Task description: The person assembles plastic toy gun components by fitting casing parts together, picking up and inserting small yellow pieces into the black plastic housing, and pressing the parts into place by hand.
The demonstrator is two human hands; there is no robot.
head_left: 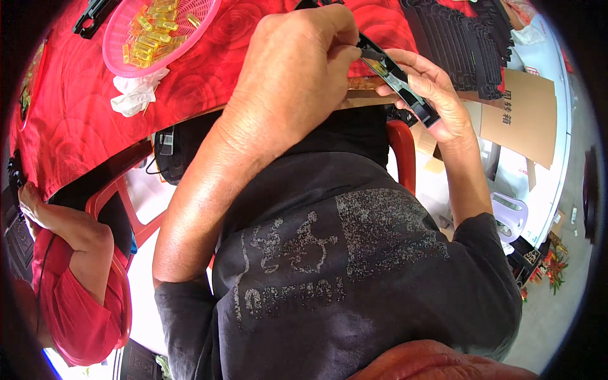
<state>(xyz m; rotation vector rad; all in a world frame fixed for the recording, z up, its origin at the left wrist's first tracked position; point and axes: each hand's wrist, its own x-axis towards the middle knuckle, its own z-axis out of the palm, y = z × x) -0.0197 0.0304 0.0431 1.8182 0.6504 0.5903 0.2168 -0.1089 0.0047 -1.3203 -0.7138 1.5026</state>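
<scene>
A long, narrow black plastic housing with a hollow middle is held up at the table's near edge. Inside its channel there is something yellowish and clear, too small to make out. My right hand grips the lower end, thumb on one side and fingers beneath. Toward the upper end, my left hand is closed, thumb and fingertips pinched against the housing. The back of that hand hides part of the housing and whatever else the fingertips may hold.
A pink basket of small yellow vials stands on the red tablecloth, with crumpled white tissue beside it. Black strips lie stacked at far right, above a cardboard box. Another person's arm rests at left.
</scene>
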